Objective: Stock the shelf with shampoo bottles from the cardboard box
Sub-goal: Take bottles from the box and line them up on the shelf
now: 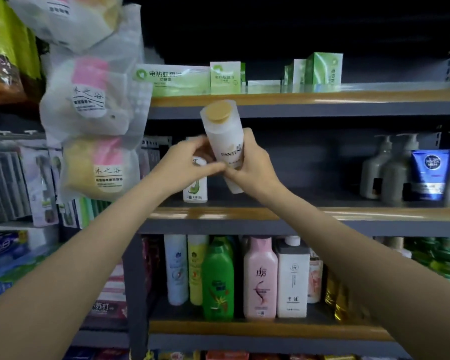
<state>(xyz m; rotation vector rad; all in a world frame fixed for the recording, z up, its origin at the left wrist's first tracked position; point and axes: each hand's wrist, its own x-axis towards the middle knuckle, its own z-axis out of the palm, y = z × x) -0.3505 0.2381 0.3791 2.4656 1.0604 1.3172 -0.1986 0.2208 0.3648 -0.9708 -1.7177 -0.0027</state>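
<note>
A white Pantene shampoo bottle (225,136) with a tan cap is held tilted in front of the middle shelf (348,213). My right hand (252,165) grips its lower body from the right. My left hand (190,162) pinches the bottle's lower left side with fingertips; the hand is motion-blurred. Behind my left hand a white bottle with a green mark (195,189) stands on the middle shelf, partly hidden. The cardboard box is out of view.
Two grey pump bottles (385,172) and a blue tube (429,172) stand at the middle shelf's right. Green boxes (224,76) line the top shelf. Several shampoo bottles (260,276) fill the lower shelf. Bagged sponges (94,105) hang at the left.
</note>
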